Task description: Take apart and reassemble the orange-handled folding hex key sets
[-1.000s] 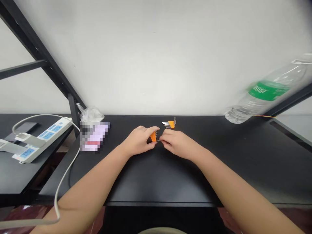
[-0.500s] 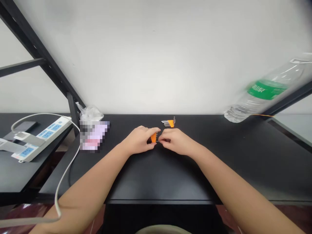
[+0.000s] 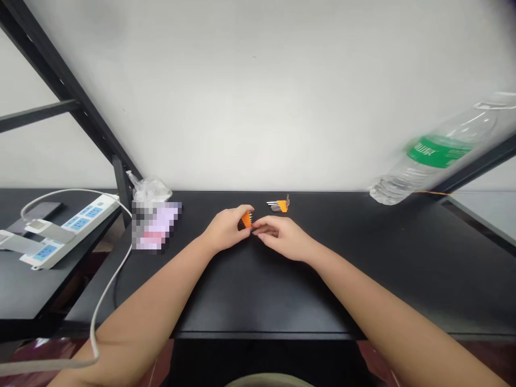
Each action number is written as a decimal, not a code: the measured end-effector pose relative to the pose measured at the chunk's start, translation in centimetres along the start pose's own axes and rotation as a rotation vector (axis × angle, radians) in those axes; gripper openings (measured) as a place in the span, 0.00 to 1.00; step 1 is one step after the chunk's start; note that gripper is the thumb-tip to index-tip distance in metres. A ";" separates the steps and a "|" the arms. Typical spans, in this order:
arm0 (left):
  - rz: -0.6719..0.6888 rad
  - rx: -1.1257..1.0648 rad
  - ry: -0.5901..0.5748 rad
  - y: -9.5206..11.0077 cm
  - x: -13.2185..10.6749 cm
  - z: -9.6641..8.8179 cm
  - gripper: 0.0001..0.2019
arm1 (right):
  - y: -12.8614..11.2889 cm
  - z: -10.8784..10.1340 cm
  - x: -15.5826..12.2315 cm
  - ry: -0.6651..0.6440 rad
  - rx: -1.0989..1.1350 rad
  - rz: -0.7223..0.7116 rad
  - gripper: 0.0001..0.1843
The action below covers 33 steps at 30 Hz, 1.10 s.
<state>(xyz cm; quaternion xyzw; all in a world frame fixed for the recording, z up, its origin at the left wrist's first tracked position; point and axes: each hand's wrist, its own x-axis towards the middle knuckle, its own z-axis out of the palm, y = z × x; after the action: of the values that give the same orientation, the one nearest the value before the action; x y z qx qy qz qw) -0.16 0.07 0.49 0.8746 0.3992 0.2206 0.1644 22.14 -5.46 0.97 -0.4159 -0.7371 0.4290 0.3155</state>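
In the head view, my left hand (image 3: pixel 228 228) is closed around an orange hex key holder (image 3: pixel 246 219), thumb and fingers gripping its edges. Several metal key ends stick out on its right side, and the hand hides the rest. My right hand (image 3: pixel 282 236) lies just to the right, fingers stretched out and thumb apart. Its fingertips reach the right side of the holder near my left thumb; I see nothing held in them. Behind my right hand, a second orange hex key holder (image 3: pixel 282 206) rests on the black table (image 3: pixel 258 301), its keys pointing left.
At the right, a large clear bottle (image 3: pixel 439 150) with a green label stands by the wall. On the left are a crumpled plastic bag (image 3: pixel 151 190), a blurred-out pinkish item (image 3: pixel 157 228), a white power strip (image 3: pixel 76 228) and a white cable (image 3: pixel 107 285) crossing my left forearm.
The held holder and my left hand have shifted slightly left. My right hand's fingers have gone from a pinch on a thin key to stretched out, fingertips against the holder's side.
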 end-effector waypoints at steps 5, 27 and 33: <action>-0.070 0.091 0.053 -1.6 0.2 0.1 0.23 | 1.4 -2.1 0.2 0.100 -0.382 -0.111 0.19; 0.077 0.163 -0.076 0.4 -0.2 0.6 0.19 | 5.7 -3.2 2.1 0.177 -0.573 -0.016 0.26; 0.080 0.174 -0.127 0.6 -0.2 0.9 0.13 | 4.6 -2.6 2.2 0.015 -0.559 -0.164 0.15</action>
<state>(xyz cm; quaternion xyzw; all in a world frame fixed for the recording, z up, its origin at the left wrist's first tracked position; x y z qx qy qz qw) 0.53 -0.53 -0.07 0.9130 0.3705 0.1356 0.1037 24.81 -1.21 -1.79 -0.4291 -0.8554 0.1794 0.2279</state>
